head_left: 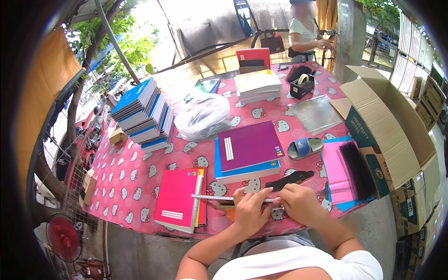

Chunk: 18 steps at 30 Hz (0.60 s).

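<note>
My left hand (249,210) and my right hand (298,203) meet at the near edge of the table, both pinching a long thin white binding strip (210,197) that sticks out to the left. A small orange object lies under my left hand, mostly hidden. A black flat piece (291,179) rests just beyond my fingers. To the left sits a pink spiral notebook (176,198) on a small pile. A purple notebook (248,146) tops a blue stack straight ahead.
Pink patterned tablecloth (126,177). A tall leaning stack of blue and grey notebooks (147,112) at far left, a plastic bag (203,116), black binding combs on pink sheets (357,170), an open cardboard box (396,135) at right, a tape dispenser (302,84). Another person (305,32) stands beyond the table.
</note>
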Motion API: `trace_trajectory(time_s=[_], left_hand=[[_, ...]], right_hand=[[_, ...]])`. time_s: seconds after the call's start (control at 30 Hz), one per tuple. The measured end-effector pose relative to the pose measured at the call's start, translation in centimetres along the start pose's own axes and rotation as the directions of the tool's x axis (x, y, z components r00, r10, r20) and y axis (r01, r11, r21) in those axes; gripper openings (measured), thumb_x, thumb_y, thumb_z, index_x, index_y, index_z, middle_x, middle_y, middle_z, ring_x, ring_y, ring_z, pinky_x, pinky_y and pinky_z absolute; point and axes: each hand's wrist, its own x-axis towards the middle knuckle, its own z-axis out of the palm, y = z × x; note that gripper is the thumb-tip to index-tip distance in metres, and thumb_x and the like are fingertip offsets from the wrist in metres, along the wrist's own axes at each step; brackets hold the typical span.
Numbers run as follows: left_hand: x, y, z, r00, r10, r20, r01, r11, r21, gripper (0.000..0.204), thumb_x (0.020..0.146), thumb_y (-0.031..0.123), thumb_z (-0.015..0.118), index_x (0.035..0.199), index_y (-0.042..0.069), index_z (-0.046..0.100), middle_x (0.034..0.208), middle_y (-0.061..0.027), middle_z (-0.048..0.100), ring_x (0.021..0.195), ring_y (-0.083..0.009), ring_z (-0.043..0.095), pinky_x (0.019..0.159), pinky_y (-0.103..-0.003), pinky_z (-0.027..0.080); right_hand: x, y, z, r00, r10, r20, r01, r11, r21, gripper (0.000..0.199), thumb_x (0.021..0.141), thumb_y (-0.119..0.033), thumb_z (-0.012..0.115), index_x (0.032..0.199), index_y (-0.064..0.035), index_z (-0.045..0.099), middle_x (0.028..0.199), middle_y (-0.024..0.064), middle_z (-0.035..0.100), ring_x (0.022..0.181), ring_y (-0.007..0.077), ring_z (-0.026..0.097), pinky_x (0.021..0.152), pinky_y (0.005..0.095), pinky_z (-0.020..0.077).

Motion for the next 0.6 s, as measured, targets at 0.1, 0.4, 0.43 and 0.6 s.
trace_trajectory(time_s=[0.1,0.4,0.43,0.6], left_hand=[[-0.5,-0.1,-0.6,0.999,-0.006,0.033,0.006,1.0,0.019,0.038,0.076,0.018,0.075,0.11,0.009,0.062,0.084,-0.0003,0.07,0.077,-0.0166,0.063,0.096,-0.041,0.03],[0.4,-0.4,-1.2,0.996,0.024,0.082,-0.034,0.992,0.119,0.022,0.074,0.025,0.077,0.089,0.01,0.067,0.079,-0.002,0.067,0.08,-0.0193,0.062,0.096,-0.044,0.028],[0.4,-0.5,-1.2,0.997,0.017,0.072,-0.027,0.99,0.142,0.026,0.071,0.026,0.079,0.088,0.01,0.067,0.078,-0.0018,0.067,0.078,-0.019,0.062,0.095,-0.043,0.03],[1.0,-0.7,-1.1,0.999,-0.016,-0.035,0.018,0.997,0.081,0.027,0.067,0.024,0.082,0.082,0.009,0.066,0.075,-0.0023,0.065,0.073,-0.0194,0.061,0.092,-0.041,0.035]], right_hand=[[2.9,5.7,-1.5,0.994,0.074,0.083,-0.087,0.982,0.17,0.021,0.083,-0.021,0.064,0.086,-0.0006,0.06,0.083,0.015,0.061,0.083,0.0329,0.062,0.075,0.0416,0.0495],[1.6,32.0,4.4,0.913,0.388,-0.126,-0.407,0.853,-0.326,0.066,0.06,-0.028,0.084,0.113,-0.0001,0.057,0.124,0.0237,0.054,0.113,0.0364,0.054,0.09,0.0431,0.0466],[2.4,31.7,4.2,0.887,0.455,-0.08,-0.456,0.835,-0.306,0.066,0.06,-0.03,0.084,0.112,-0.0008,0.057,0.12,0.0237,0.056,0.109,0.0373,0.056,0.088,0.0438,0.0479],[4.9,23.0,1.2,0.857,0.32,-0.403,-0.135,0.896,0.424,0.05,0.075,-0.025,0.07,0.116,-0.0005,0.054,0.095,0.0241,0.064,0.091,0.0292,0.065,0.079,0.0385,0.0518]])
